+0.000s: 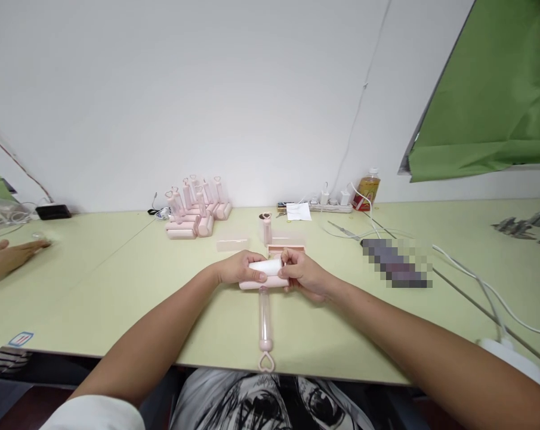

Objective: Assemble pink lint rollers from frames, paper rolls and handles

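Near table's (130, 322) front edge | both hands (270, 275) curled around white roller (265, 269) | open tabletop either side

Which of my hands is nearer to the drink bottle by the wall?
Right. The right hand holds the white roll by its right end, in front of the bottle and to its left; the left hand holds the other end, farther left.

The left hand (243, 268) and right hand (306, 275) hold a white roll (265, 267) above a clear-handled pink holder (264, 316).
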### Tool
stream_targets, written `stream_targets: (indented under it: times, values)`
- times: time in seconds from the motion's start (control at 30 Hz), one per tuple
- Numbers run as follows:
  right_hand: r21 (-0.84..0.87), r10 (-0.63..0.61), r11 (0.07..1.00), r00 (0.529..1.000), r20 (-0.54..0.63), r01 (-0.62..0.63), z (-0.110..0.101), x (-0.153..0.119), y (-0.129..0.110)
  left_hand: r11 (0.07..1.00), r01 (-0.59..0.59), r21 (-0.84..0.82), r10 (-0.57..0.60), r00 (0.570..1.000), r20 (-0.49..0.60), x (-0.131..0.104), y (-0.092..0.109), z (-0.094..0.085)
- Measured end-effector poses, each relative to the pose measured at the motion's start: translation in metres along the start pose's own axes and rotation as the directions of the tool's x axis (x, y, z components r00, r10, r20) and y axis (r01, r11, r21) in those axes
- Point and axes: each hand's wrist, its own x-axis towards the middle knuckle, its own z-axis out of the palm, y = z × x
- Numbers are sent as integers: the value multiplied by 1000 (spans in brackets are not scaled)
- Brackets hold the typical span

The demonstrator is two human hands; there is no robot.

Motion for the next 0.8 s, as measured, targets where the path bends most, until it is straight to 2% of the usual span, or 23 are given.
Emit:
stream_targets:
  times: [0.2, 0.33, 0.43, 0.5, 0.57, 0.63, 0.7, 0.8]
  values:
    - [79, 3, 997, 1000, 8, -4, 6, -1, 7, 998, -32, -52, 28, 997, -78, -11, -3, 15]
    - [17, -17, 1000, 996, -87, 18, 9, 2, 12, 994, -80, -77, 66, 983, -170, -14, -6, 25]
    - [-73, -81, 995, 982, -173, 69, 8, 6, 15, 994, -105, 9, 104, 962, -251, -13, -8, 33]
    - [-161, -125, 983, 970, -208, 92, 6, 10, 17, 988, -96, 118, 132, 926, -353, -12, -9, 38]
    - [-330, -180, 939, 954, -239, 94, 4, 15, 19, 975, -24, 220, 130, 865, -485, -10, -9, 42]
    - [-510, -252, 854, 938, -238, 99, 2, 20, 22, 963, 58, 262, 105, 815, -569, -7, -9, 44]
    - [-623, -321, 771, 925, -205, 129, -1, 22, 23, 959, 91, 269, 86, 811, -579, -6, -8, 45]
    - [-682, -350, 708, 930, -115, 182, -6, 22, 21, 961, 57, 271, 100, 840, -533, -8, -6, 43]
